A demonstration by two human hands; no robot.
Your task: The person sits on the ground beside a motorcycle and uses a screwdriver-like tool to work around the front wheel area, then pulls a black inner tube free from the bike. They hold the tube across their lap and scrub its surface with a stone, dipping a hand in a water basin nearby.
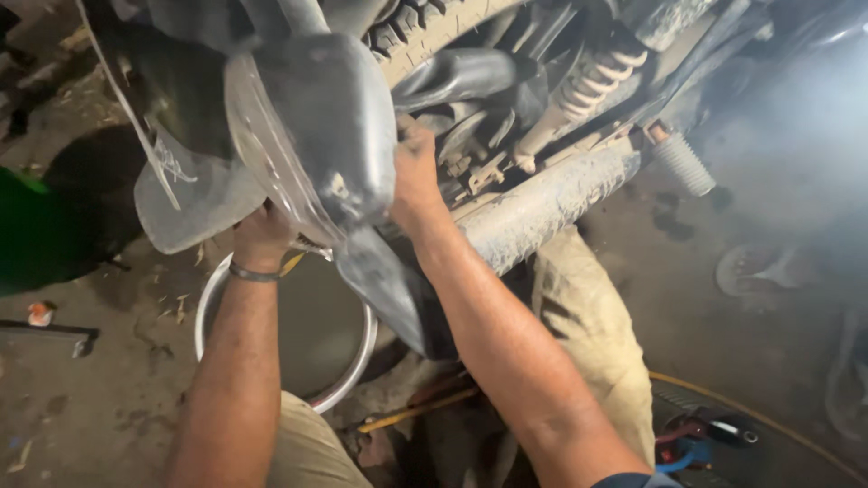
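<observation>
Grey plastic fills the upper left: a curved mudguard [316,126] of a motorcycle, tilted, with a clear sheet [181,194] hanging off its left side. The left hand [262,235] reaches up under the mudguard's lower edge, a thin band on its wrist; its fingers are hidden behind the plastic, so I cannot tell how far they are closed, though they seem to press on the edge. The right hand [416,172] is on the mudguard's right side, fingers curled over the rim and gripping it.

Just right of that hand sit a dark tyre [434,27], a pale coil spring [597,77] and a dusty grey exhaust pipe [542,203] running down to the left, with a ribbed footpeg [683,163] beyond it. Below the forearms a shiny metal rim [357,357] lies on the stained concrete floor [99,398]. The person's beige trousers [588,325] show between the arms and to the right. At far left is a green patch [27,226] and a small red-and-white scrap [39,314], perhaps a wrapper, too blurred to tell. Red and blue tools [696,438] lie at lower right, near a thin yellow hose [768,420].
</observation>
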